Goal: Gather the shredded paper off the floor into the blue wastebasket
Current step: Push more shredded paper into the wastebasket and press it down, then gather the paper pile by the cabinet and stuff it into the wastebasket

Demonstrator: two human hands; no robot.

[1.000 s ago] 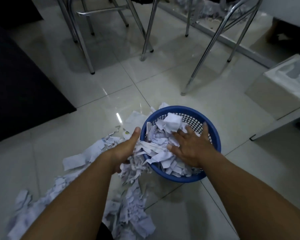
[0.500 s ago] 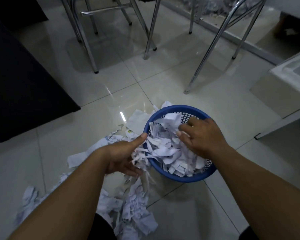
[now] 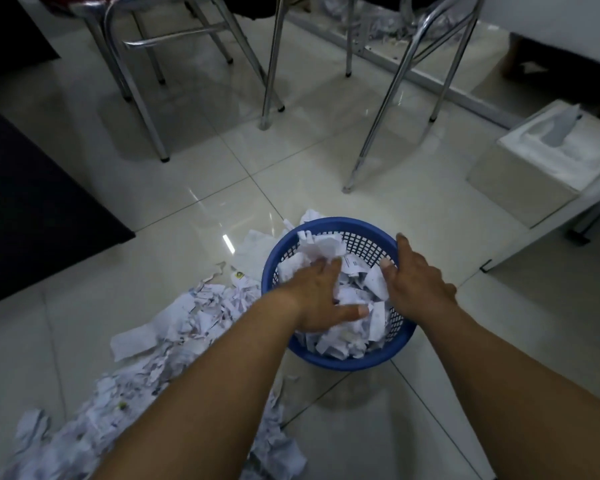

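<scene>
The blue wastebasket (image 3: 361, 237) stands on the tiled floor, heaped with white shredded paper (image 3: 347, 327). My left hand (image 3: 321, 299) lies flat inside it, palm down on the paper, fingers spread. My right hand (image 3: 414, 275) rests on the basket's right rim, thumb inside against the paper, fingers over the edge. More shredded paper on the floor (image 3: 174, 327) trails from the basket's left side down to the lower left corner, partly hidden under my left forearm.
Chrome chair legs (image 3: 371, 140) stand just beyond the basket, more (image 3: 142, 109) at the back left. A dark mat (image 3: 39, 202) covers the floor at left. A white tissue box (image 3: 548, 161) sits at right beside a white frame.
My left hand moved from the floor paper at the basket's left rim into the basket and now presses on the paper. My right hand shifted from the paper to the right rim.
</scene>
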